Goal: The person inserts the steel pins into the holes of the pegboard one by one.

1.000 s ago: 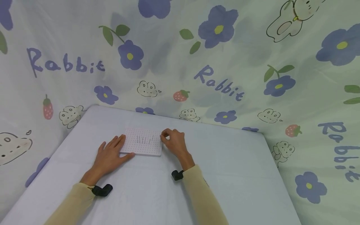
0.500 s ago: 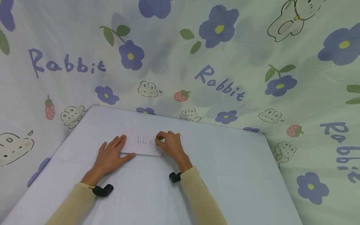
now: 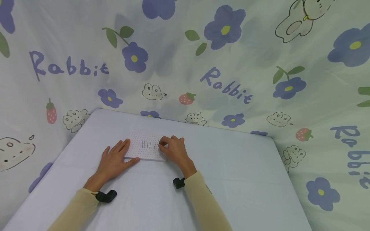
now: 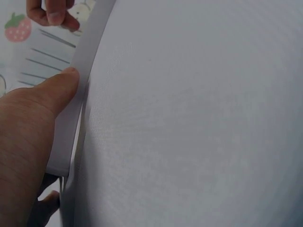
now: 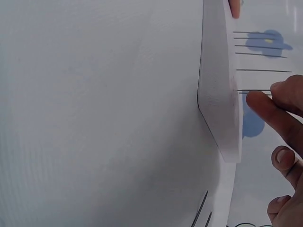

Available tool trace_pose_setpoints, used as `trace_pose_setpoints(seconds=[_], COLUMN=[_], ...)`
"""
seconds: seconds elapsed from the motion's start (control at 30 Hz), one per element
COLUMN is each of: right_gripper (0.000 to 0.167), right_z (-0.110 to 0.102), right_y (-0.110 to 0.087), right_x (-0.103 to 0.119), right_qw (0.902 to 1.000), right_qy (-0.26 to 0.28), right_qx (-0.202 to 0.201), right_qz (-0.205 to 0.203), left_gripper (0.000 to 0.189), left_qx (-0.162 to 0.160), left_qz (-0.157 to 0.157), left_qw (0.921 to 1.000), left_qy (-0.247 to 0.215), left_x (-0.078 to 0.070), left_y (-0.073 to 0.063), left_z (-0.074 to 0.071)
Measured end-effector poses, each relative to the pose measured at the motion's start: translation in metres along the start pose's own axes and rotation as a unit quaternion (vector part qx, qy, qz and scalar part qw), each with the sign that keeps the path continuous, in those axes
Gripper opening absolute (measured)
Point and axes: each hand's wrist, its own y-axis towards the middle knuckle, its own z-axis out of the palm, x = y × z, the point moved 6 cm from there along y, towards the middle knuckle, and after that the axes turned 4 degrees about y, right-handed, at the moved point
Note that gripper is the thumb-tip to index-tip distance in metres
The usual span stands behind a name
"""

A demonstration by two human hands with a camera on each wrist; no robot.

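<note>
A thin white board (image 3: pixel 134 152) printed with a grid of small dots lies on the table. Several dark needles (image 5: pixel 260 47) stand upright in it, in a row. My left hand (image 3: pixel 112 162) rests with spread fingers on the board's left end, its thumb (image 4: pixel 66 85) at the front edge. At the right end, my right hand (image 3: pixel 174 150) pinches a needle (image 5: pixel 253 90) between thumb and index finger, its lower end at the board's surface. Another needle stands right beside it. The other fingers of that hand are loosely curled in the right wrist view.
Two more needles (image 5: pixel 200 206) lie near the board's right end in the right wrist view. A white cloth covers the table (image 3: pixel 245 179). Behind it hangs a curtain (image 3: pixel 173 64) printed with flowers, strawberries and rabbits. Each wrist carries a small black camera (image 3: pixel 106 196).
My right hand has moved left from the board's right edge to the right end of the needle row, then settled slightly lower. My left hand has stayed in place on the board.
</note>
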Motion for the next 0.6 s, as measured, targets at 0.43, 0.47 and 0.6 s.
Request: trace_pose_setpoints(seconds=[0.43, 0.47, 0.6], right_gripper=[0.01, 0.01, 0.01], right_z=[0.006, 0.006, 0.0072], right_y=[0.0005, 0.0004, 0.0002], right_x=[-0.0033, -0.0036, -0.0049], right_qw=[0.9999, 0.9999, 0.9998], right_qy=[-0.013, -0.011, -0.014], right_qx=[0.002, 0.002, 0.005], right_qz=[0.007, 0.009, 0.015], left_gripper=[0.103, 0.103, 0.103], left_qx=[-0.001, -0.001, -0.002], left_qz=[-0.001, -0.001, 0.0], left_qw=[1.0, 1.0, 1.0], left_qy=[0.003, 0.003, 0.003], left_x=[-0.0015, -0.0017, -0.0016], left_y=[-0.0005, -0.0004, -0.0003], left_z=[-0.0026, -0.0026, -0.0018])
